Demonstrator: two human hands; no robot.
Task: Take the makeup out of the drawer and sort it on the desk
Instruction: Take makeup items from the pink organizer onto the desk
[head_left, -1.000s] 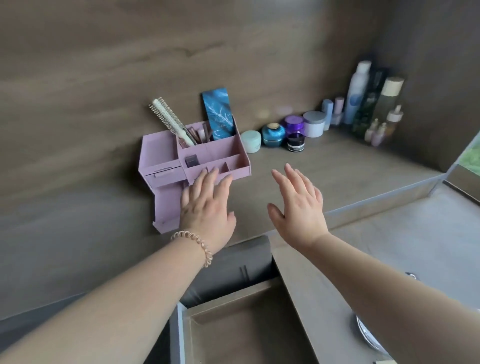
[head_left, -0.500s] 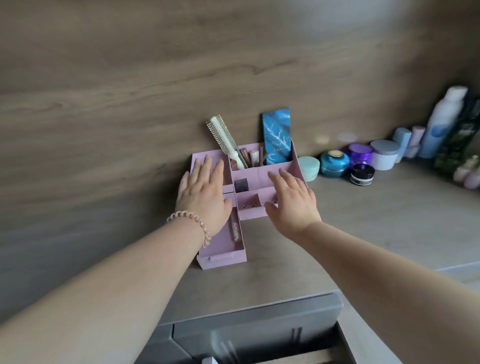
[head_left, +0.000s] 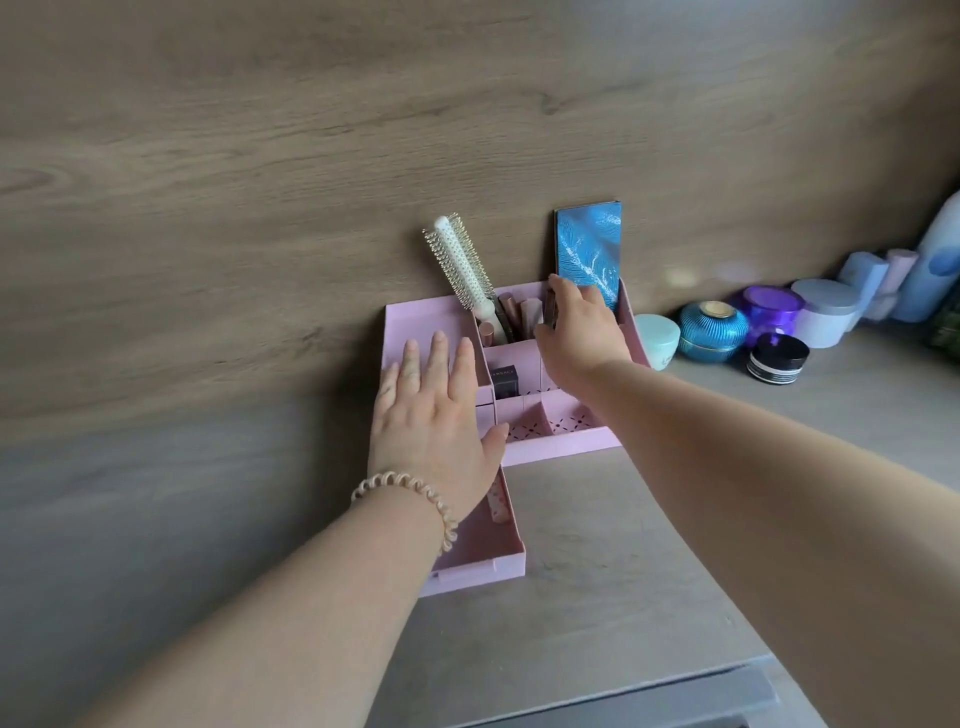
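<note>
right hand (head_left: 579, 319) now pinching a dark stick in organizer (head_left: 566, 441) back slot, up from front half a sec ago; left hand (head_left: 434, 421) flat, open, bracing it. sorting's underway, pull-out drawer (head_left: 483, 551) open.

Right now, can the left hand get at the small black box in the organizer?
Probably yes. The left hand lies flat, open and empty on the pink organizer, right beside the black box. The right hand is further back, not blocking.
</note>
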